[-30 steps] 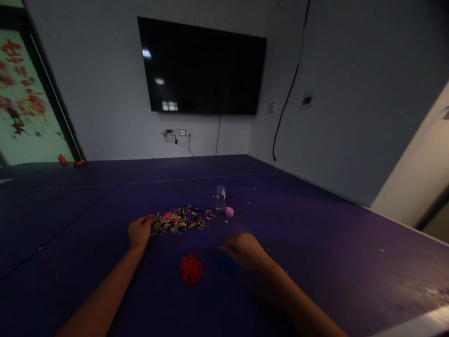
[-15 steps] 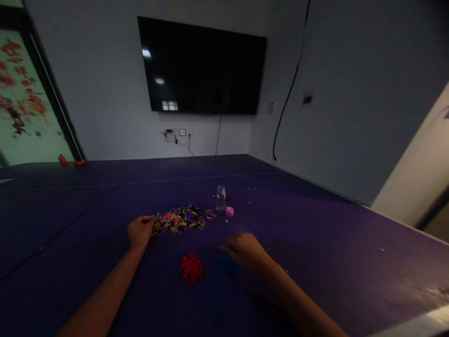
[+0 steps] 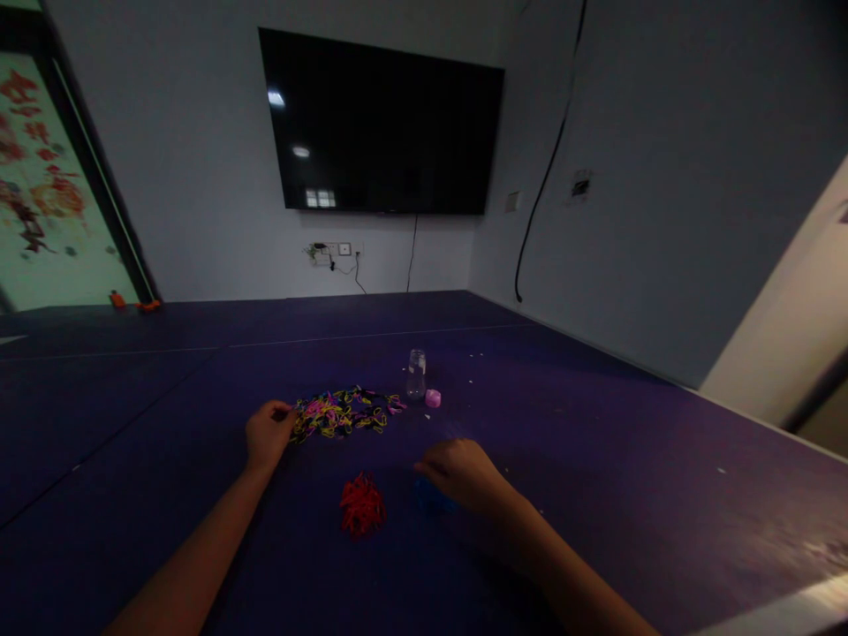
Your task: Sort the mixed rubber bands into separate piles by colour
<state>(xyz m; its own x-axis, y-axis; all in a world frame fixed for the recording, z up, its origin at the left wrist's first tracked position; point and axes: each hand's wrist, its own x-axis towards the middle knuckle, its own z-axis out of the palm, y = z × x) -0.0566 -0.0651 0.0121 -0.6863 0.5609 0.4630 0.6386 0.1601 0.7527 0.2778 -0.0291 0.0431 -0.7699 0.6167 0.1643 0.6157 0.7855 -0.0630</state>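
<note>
My left hand (image 3: 270, 435) is at the left edge of a spread pile of mixed pink, yellow, black and blue rubber bands (image 3: 341, 413). Its thumb and forefinger are pinched together at the bands; what lies between them is too small to make out. Over a small heap of blue bands (image 3: 432, 496) hovers my right hand (image 3: 457, 468), fingers closed and pointing down, hiding part of the heap. Whether it holds a band is hidden. A heap of red bands (image 3: 362, 505) lies between my forearms.
Behind the bands a clear bottle (image 3: 416, 376) stands upright and uncapped, its pink cap (image 3: 433, 398) beside it. Small white scraps dot the purple surface (image 3: 596, 459). A television (image 3: 384, 124) hangs on the far wall. Orange objects (image 3: 148, 306) lie at the far left.
My left hand has shifted slightly right, further against the mixed bands. My right hand stays nearly where it was, above the blue heap.
</note>
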